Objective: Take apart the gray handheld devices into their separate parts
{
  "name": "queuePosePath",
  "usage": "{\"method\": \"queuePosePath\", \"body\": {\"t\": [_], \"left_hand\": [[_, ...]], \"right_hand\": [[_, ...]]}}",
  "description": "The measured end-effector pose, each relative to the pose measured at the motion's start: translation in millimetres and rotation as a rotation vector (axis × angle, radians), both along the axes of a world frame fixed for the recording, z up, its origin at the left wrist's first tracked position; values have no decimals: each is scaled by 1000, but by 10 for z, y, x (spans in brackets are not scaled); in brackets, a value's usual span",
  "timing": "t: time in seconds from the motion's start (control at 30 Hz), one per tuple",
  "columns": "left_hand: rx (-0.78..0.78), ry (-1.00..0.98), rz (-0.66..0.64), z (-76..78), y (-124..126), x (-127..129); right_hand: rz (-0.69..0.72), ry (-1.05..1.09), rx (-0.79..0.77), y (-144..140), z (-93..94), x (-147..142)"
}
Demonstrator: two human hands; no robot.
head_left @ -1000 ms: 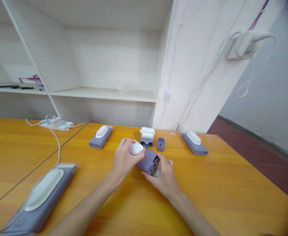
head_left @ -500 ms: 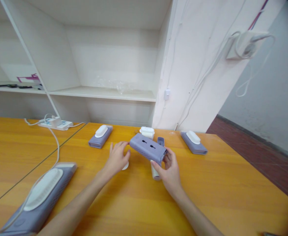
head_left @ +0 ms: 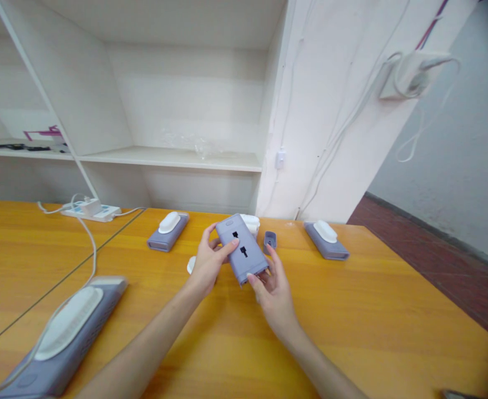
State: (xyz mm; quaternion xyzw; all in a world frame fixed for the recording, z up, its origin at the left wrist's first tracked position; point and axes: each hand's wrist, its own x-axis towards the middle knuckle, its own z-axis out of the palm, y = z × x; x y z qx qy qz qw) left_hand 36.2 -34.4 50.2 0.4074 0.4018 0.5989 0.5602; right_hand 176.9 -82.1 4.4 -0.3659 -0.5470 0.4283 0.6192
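Head view: hands grip smooth rectangular lilac casing

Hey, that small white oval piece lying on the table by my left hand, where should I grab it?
Probably pinch the white oval piece across its narrow width from above: it lies flat on the table, and the left hand hides its right edge.
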Motion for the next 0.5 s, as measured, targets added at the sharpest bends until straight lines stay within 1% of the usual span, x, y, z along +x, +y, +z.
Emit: {"method": "queuePosePath", "body": {"t": [0.07,0.13,0.23,0.3,0.4,0.47,0.5], "left_hand": [[-29,3,-18,56,-11,-28],[-66,24,-82,104,-34,-52],[-120,90,-216,141,-63,-71],[-152,123,-263,139,-67,-73],[-170,167,-250,125,-36,-100],[-160,219,-217,135,4,-170],[-151,255,-219,152,26,-223]], "right_hand": [[-18,-34,-32,34,-28,46],[-95,-190,-1,58,-57,124],[-208,-520,178,73,-74,243],[-240,-699,279,62,-53,286],[-246,-901,327,12,17,287],[-193,-980,340,-26,68,267],[-158,-986,344,-39,91,256]]}}
